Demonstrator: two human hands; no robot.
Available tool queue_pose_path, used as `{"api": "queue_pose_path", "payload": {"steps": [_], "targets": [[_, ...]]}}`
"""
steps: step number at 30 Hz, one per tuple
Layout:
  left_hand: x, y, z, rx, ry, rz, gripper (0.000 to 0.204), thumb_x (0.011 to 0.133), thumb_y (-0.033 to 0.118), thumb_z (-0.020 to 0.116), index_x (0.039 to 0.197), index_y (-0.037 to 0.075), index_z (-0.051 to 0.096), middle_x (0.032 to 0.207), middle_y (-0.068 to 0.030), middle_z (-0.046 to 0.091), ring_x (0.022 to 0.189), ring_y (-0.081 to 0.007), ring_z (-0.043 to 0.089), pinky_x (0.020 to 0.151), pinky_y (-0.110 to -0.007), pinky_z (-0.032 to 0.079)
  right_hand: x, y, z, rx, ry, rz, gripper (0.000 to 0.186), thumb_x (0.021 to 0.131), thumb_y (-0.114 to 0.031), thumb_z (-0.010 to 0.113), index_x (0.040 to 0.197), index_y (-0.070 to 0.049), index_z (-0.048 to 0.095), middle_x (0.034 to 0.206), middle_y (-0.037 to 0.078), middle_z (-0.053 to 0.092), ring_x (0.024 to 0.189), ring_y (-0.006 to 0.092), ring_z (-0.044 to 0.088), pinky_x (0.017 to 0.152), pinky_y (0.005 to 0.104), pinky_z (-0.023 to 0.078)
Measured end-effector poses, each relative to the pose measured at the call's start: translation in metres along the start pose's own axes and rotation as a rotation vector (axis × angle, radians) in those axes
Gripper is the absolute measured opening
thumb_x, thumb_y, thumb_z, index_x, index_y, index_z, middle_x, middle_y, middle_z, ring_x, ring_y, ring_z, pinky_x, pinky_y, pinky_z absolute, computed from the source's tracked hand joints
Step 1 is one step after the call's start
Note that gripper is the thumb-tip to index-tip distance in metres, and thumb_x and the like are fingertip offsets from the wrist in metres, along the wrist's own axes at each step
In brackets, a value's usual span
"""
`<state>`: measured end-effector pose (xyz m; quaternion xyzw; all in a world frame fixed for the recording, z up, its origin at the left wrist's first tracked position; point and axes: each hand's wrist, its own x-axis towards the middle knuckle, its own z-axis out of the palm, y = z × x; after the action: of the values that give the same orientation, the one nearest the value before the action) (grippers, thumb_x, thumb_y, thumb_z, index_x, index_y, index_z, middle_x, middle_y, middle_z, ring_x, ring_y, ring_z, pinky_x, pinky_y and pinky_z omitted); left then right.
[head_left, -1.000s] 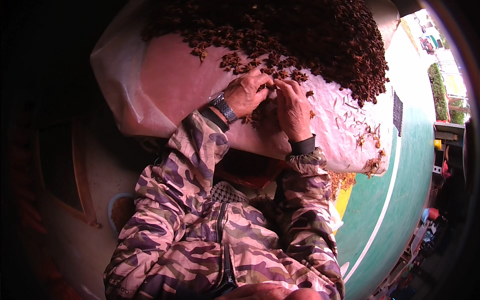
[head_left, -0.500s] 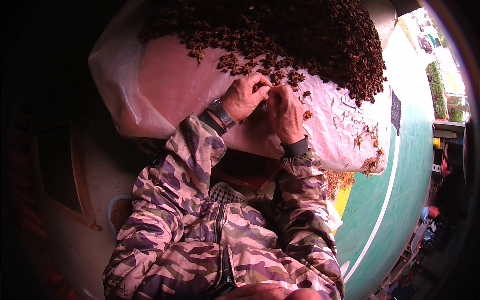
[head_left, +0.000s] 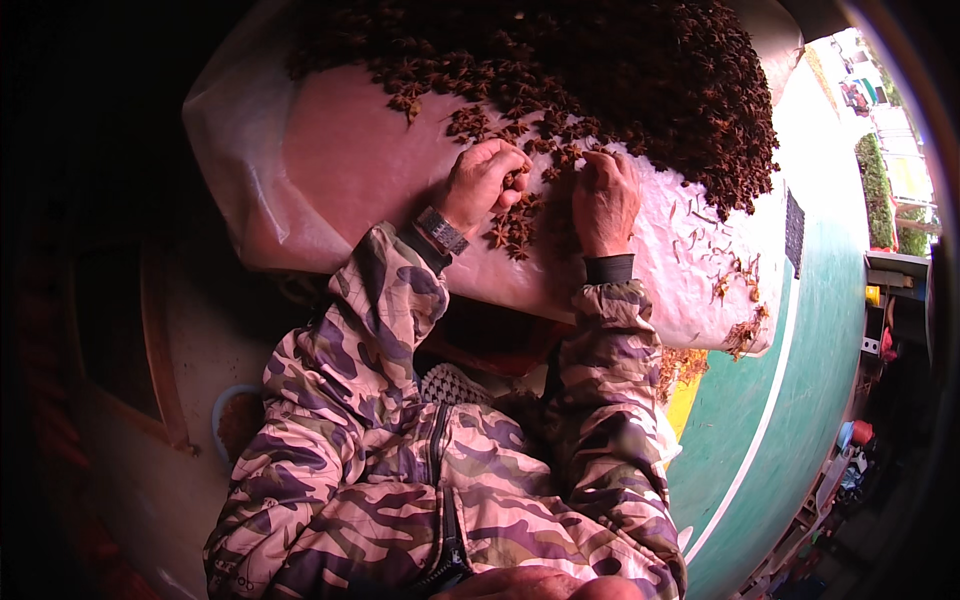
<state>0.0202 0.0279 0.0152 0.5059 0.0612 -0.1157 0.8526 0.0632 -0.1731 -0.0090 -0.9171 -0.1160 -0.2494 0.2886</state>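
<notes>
A large heap of dark brown star anise (head_left: 650,90) covers the far part of a table spread with whitish plastic sheeting (head_left: 340,130). My left hand (head_left: 480,185) is closed, with a star anise (head_left: 515,179) between thumb and curled fingers. To its right, my right hand (head_left: 608,205) has its fingers drawn together at the heap's near edge; whatever they pinch is hidden. A small cluster of star anise (head_left: 514,232) lies on the sheet between my wrists.
Thin pale stems (head_left: 695,225) are scattered on the sheet at the right, with a clump of dry bits (head_left: 745,330) at its near corner. Beyond lies a green floor with a white line (head_left: 745,465). A round blue-rimmed basin (head_left: 228,405) stands low at the left.
My hands have come apart from where they met. The right has shifted rightward, the left slightly down and left. The cluster on the sheet between them now shows.
</notes>
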Motion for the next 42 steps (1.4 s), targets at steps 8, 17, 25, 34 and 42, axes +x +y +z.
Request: {"api": "queue_pose_path", "payload": {"steps": [8, 17, 25, 34, 42], "targets": [[-0.001, 0.005, 0.002, -0.047, 0.010, 0.004, 0.018, 0.106, 0.023, 0.062, 0.096, 0.009, 0.059, 0.090, -0.0036, 0.068, 0.066, -0.0042, 0.058, 0.047, -0.017, 0.037, -0.004, 0.000, -0.003, -0.184, -0.060, -0.114, 0.014, 0.089, -0.019, 0.071, 0.099, -0.012, 0.076, 0.104, 0.009, 0.070, 0.106, 0.0306, 0.062, 0.096, 0.0450, 0.044], [0.006, -0.005, -0.001, 0.209, 0.019, 0.076, 0.019, 0.103, 0.019, 0.068, 0.114, 0.005, 0.063, 0.096, -0.0040, 0.073, 0.073, -0.0048, 0.066, 0.054, -0.015, 0.048, -0.005, -0.006, -0.011, -0.123, -0.051, -0.153, 0.007, 0.090, -0.014, 0.067, 0.093, -0.009, 0.069, 0.099, 0.010, 0.066, 0.102, 0.0318, 0.062, 0.094, 0.0462, 0.043], [0.006, -0.010, 0.014, 0.448, -0.005, 0.254, 0.027, 0.101, 0.022, 0.072, 0.110, -0.003, 0.071, 0.085, -0.0022, 0.074, 0.074, -0.0046, 0.064, 0.063, -0.023, 0.051, -0.013, -0.034, -0.024, 0.349, -0.113, -0.149, 0.007, 0.090, -0.005, 0.070, 0.094, -0.006, 0.064, 0.091, 0.012, 0.064, 0.089, 0.0349, 0.063, 0.079, 0.0441, 0.048], [-0.002, -0.016, 0.019, 1.125, 0.124, 0.489, 0.019, 0.096, 0.019, 0.073, 0.104, 0.002, 0.070, 0.085, -0.0190, 0.073, 0.074, -0.0314, 0.072, 0.064, -0.039, 0.054, -0.016, -0.042, -0.029, 0.056, 0.007, -0.223, 0.006, 0.091, -0.004, 0.067, 0.095, -0.007, 0.063, 0.093, 0.011, 0.063, 0.088, 0.0335, 0.061, 0.082, 0.0449, 0.046], [-0.011, -0.012, 0.026, 1.391, 0.140, 0.591, 0.019, 0.096, 0.018, 0.071, 0.100, 0.002, 0.063, 0.088, -0.0217, 0.070, 0.080, -0.0432, 0.070, 0.067, -0.050, 0.056, -0.018, -0.045, -0.031, -0.027, -0.005, -0.251, 0.007, 0.090, -0.005, 0.067, 0.093, -0.006, 0.062, 0.093, 0.011, 0.061, 0.090, 0.0331, 0.060, 0.082, 0.0444, 0.045]]}}
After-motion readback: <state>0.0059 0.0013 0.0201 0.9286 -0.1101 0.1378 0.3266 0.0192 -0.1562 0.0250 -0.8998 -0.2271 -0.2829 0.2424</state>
